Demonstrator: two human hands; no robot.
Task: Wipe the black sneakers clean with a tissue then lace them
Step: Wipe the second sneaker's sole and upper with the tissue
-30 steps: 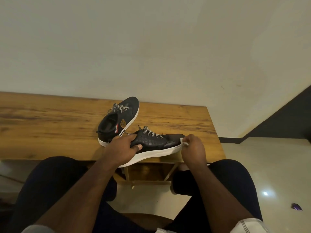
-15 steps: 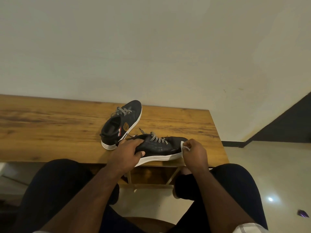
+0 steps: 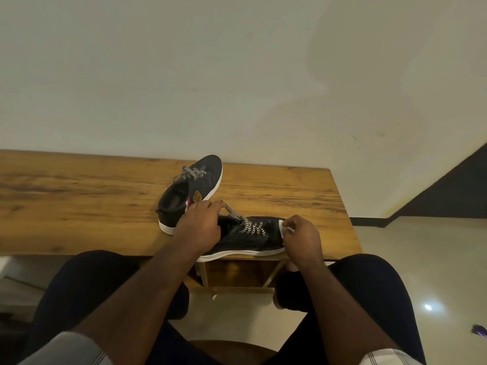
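near sneaker (image 3: 245, 237) lies along the front edge of the wooden table (image 3: 79, 206), toe pointing right. left hand (image 3: 201, 226) is curled over its heel end, gripping the collar. right hand (image 3: 301, 237) pinches a small white tissue (image 3: 284, 227) right against the toe. other sneaker (image 3: 191, 191) sits just behind, touching the left hand's knuckles or close to it, can't tell.
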